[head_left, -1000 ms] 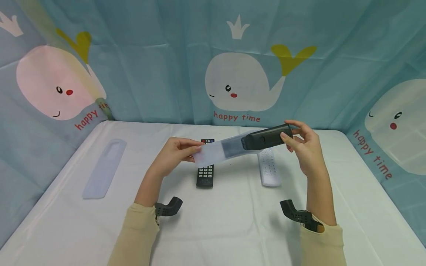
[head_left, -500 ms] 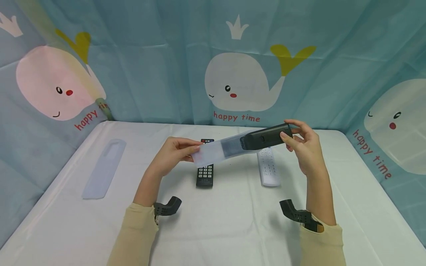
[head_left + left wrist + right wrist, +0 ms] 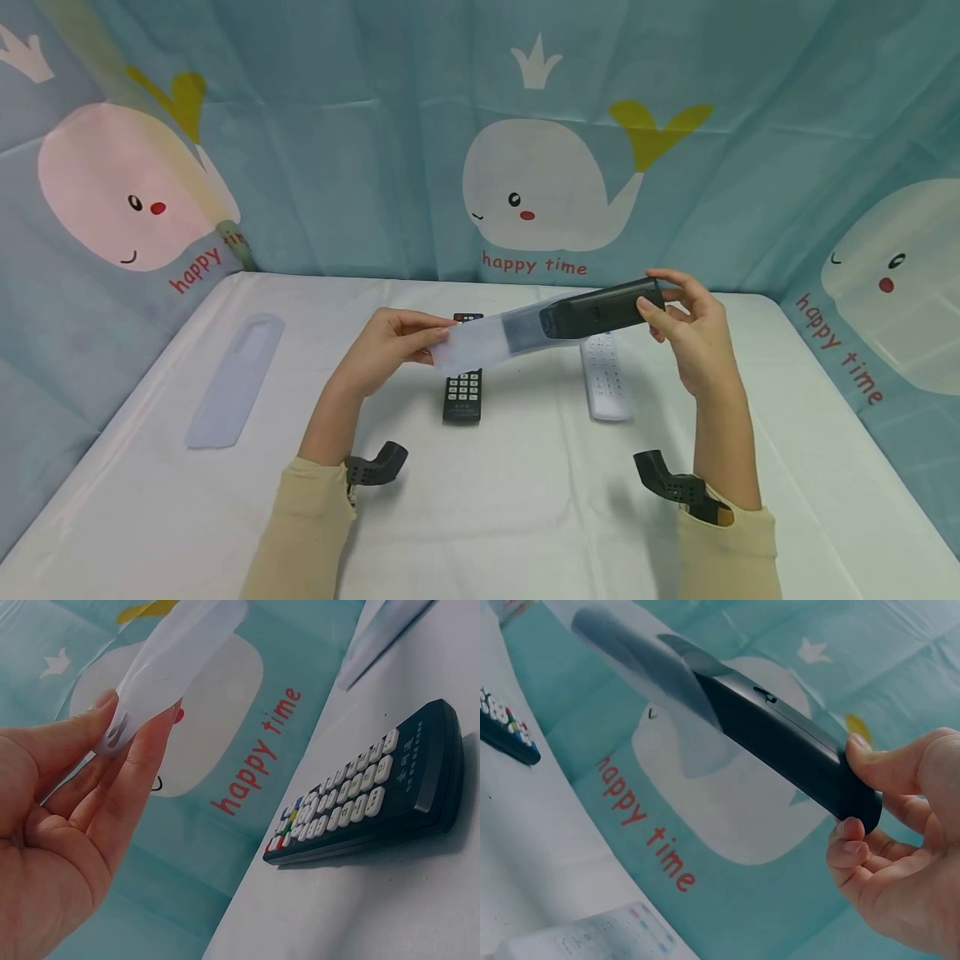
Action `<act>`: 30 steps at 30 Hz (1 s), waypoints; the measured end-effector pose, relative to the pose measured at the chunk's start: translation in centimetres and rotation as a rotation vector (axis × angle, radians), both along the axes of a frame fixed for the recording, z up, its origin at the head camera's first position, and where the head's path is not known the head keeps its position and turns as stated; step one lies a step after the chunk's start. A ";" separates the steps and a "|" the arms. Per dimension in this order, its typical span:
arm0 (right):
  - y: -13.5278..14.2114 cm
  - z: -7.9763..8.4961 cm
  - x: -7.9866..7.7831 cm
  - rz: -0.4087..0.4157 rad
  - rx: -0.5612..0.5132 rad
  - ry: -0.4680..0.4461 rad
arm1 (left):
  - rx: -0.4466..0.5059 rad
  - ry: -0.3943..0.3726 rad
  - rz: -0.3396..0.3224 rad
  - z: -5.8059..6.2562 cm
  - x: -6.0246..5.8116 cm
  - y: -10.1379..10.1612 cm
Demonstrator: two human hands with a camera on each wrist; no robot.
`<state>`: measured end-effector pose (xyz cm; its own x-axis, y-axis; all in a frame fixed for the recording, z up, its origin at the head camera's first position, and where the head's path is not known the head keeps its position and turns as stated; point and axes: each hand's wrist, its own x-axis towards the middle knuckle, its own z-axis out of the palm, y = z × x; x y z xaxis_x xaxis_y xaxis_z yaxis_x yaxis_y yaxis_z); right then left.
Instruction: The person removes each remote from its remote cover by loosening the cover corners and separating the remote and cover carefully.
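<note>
A black remote control (image 3: pixel 600 310), its back with the battery cover towards the head camera, is held above the table. Part of it lies inside a translucent silicone sleeve (image 3: pixel 472 344); its other end is bare. My left hand (image 3: pixel 393 346) pinches the sleeve's far end between thumb and fingers, seen closely in the left wrist view. My right hand (image 3: pixel 686 333) grips the remote's bare end, thumb on one side and fingers on the other, as the right wrist view shows. Between the remote's covered end and my left fingers, the sleeve hangs with nothing dark inside.
Beneath the held sleeve lies another black remote (image 3: pixel 462 396) with white keys, partly hidden. A white remote (image 3: pixel 606 383), seemingly covered, lies to its right. An unfilled translucent sleeve (image 3: pixel 236 383) lies at the left on the white tablecloth (image 3: pixel 480 517). A blue whale-print curtain (image 3: pixel 360 183) stands behind.
My hands have drawn slightly apart, the left a little leftwards and the right a little rightwards. The remote's covered end sits slightly farther from my left fingers.
</note>
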<state>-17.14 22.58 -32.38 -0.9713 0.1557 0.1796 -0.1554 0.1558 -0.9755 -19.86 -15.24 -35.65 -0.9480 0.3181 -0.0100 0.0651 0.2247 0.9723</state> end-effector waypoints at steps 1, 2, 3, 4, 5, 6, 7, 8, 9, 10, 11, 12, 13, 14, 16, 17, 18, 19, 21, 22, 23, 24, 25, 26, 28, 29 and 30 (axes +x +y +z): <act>0.1 0.0 0.0 -0.004 -0.008 -0.001 | -0.004 0.003 0.004 0.0 0.0 0.0; 0.2 0.0 0.0 -0.010 -0.010 -0.002 | -0.009 0.004 0.009 0.1 0.0 -0.1; 0.3 0.0 0.1 -0.017 -0.009 -0.003 | -0.014 0.005 0.014 0.1 0.0 -0.2; 0.3 0.0 0.1 -0.022 -0.002 -0.005 | -0.016 0.005 0.016 0.1 0.0 -0.3; 0.4 0.0 0.1 -0.027 0.003 -0.008 | -0.019 0.003 0.017 0.1 0.0 -0.3; 0.4 0.0 0.1 -0.032 0.010 -0.011 | -0.023 0.001 0.018 0.1 0.0 -0.4; 0.5 0.0 0.1 -0.036 0.014 -0.015 | -0.025 -0.003 0.018 0.0 -0.1 -0.5; 0.5 0.0 0.0 -0.039 0.011 -0.018 | -0.027 -0.004 0.017 0.0 -0.1 -0.6; 0.6 0.1 0.0 -0.042 0.002 -0.019 | -0.029 -0.003 0.019 0.0 -0.1 -0.7; 0.7 0.1 0.0 -0.050 -0.004 -0.020 | -0.030 -0.005 0.025 0.0 -0.2 -0.9; 0.8 0.1 0.1 -0.059 -0.011 -0.022 | -0.032 -0.003 0.033 0.0 -0.2 -1.1; 0.9 0.1 0.1 -0.068 -0.021 -0.023 | -0.036 -0.001 0.042 -0.1 -0.2 -1.2; 1.0 0.2 0.1 -0.078 -0.031 -0.023 | -0.041 0.000 0.051 -0.1 -0.2 -1.4; 1.1 0.2 0.1 -0.085 -0.038 -0.022 | -0.046 0.002 0.058 -0.2 -0.2 -1.6; 1.3 0.2 0.1 -0.093 -0.052 -0.019 | -0.056 0.003 0.068 -0.2 -0.3 -1.7; 1.3 0.2 0.1 -0.091 -0.059 -0.015 | -0.061 0.004 0.068 -0.3 -0.3 -1.7; 1.3 0.1 0.1 -0.087 -0.065 -0.011 | -0.067 0.003 0.066 -0.4 -0.4 -1.7; 1.3 0.1 0.0 -0.082 -0.070 -0.006 | -0.071 0.002 0.064 -0.4 -0.4 -1.6; 1.3 0.0 0.0 -0.073 -0.076 0.004 | -0.075 0.000 0.060 -0.5 -0.4 -1.6; 1.3 0.0 0.0 -0.071 -0.073 0.008 | -0.076 -0.003 0.060 -0.5 -0.4 -1.5; 1.2 0.0 0.0 -0.070 -0.072 0.010 | -0.078 -0.004 0.059 -0.5 -0.3 -1.5; 1.2 0.0 0.0 -0.070 -0.075 0.009 | -0.079 -0.004 0.056 -0.5 -0.3 -1.5; 1.2 0.0 0.0 -0.071 -0.076 0.008 | -0.079 -0.007 0.053 -0.4 -0.3 -1.5; 1.2 0.0 0.0 -0.073 -0.077 0.006 | -0.080 -0.010 0.051 -0.4 -0.2 -1.5; 1.2 0.0 0.0 -0.075 -0.086 0.004 | -0.083 -0.013 0.041 -0.4 -0.2 -1.5; 1.2 0.0 0.0 -0.073 -0.095 0.005 | -0.083 -0.013 0.035 -0.3 -0.2 -1.5; 1.2 0.0 0.0 -0.072 -0.100 0.007 | -0.082 -0.013 0.026 -0.3 -0.2 -1.5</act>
<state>-17.10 23.77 -32.38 -0.9556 0.2428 0.1669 -0.1546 0.0688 -0.9856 -20.07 -16.77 -35.98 -0.9557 0.2906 -0.0473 0.0457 0.3051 0.9512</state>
